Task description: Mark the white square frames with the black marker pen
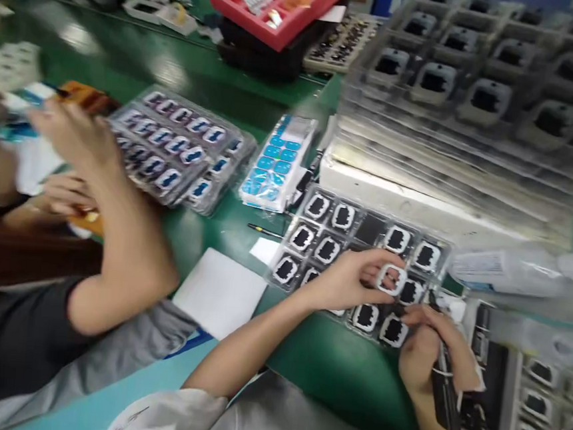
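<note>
- A green work table [129, 61] runs under both of the person's hands and far beyond them, glossy with lamp glare; the room past its far edge is too blurred to read.
- Beyond the right hand [429, 355] and a little to its right rises a tall stack of clear trays [477, 104], each pocket with a white frame around a dark centre.
- Under the left hand [345, 280] lies a flat parts tray [315, 234] with rows of the same white frames; one pocket near the middle shows dark.
- To the left of the left hand sits a co-worker, one forearm [128, 241] bent across the table, busy with something orange.
- Further left and beyond the left hand lies a bagged tray of blue-and-white parts [172, 148], with a smaller blue pack [275, 164] beside it.
- Far beyond the hands, a red compartment tray [284, 7] tops a dark stack.
- A white sheet [219, 293] lies just left of the left forearm.
- The left hand's thumb and fingers are closed on a white frame part [392, 278], held just over the parts tray.
- The right hand is curled around a dark pen-like tool [445, 383], its tip close to the frame.
</note>
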The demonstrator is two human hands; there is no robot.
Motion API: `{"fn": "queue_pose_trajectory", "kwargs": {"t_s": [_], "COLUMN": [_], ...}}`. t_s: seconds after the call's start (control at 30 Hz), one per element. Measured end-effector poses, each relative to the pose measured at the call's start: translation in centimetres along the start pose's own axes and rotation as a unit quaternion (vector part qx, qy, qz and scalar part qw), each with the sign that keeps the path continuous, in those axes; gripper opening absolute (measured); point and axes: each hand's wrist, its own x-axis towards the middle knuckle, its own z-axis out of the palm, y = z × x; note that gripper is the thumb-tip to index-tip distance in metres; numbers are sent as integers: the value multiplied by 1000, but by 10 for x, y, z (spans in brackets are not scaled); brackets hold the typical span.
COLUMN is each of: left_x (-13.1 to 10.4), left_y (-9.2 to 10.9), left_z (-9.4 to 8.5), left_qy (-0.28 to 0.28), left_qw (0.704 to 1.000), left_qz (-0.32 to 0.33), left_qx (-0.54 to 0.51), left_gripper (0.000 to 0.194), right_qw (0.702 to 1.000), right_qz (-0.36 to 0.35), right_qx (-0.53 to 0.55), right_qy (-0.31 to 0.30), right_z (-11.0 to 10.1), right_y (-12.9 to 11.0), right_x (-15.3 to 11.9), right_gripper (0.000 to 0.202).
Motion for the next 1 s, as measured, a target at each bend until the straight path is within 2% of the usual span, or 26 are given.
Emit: {"fn": "queue_pose_trajectory", "kwargs": {"t_s": [0.03,0.1,0.17,0.27,0.37,0.53,0.73,1.0], "left_x": [-1,-2,-3,-4,-4,-4,-5,-6], "left_y": [1,2,3,5,5,5,5,4], "left_z": [0,0,1,2,3,4,6,9], "left_qy": [6,12,14,20,33,32,37,45], "left_qw": [1000,1000,999,999,999,999,999,998], "left_qz": [-8,-23,-28,-25,-28,-18,-3,6], "left_qx": [-1,1,7,14,2,7,21,46], "left_gripper": [49,50,51,53,55,48,44,40], "right_qw": [999,999,997,992,991,991,992,990], "right_qz": [-24,-11,-3,-44,-66,-34,20,-50], "right_qx": [7,27,65,113,115,128,124,129], "right_qy": [20,39,47,35,27,-8,-15,-19], "right_z": [2,7,9,11,10,8,14,23], "right_y": [-2,-7,-11,-15,-16,-21,-22,-11], "right_x": [0,-1,1,6,9,11,13,16], "right_gripper": [33,45,47,39,33,25,26,23]}}
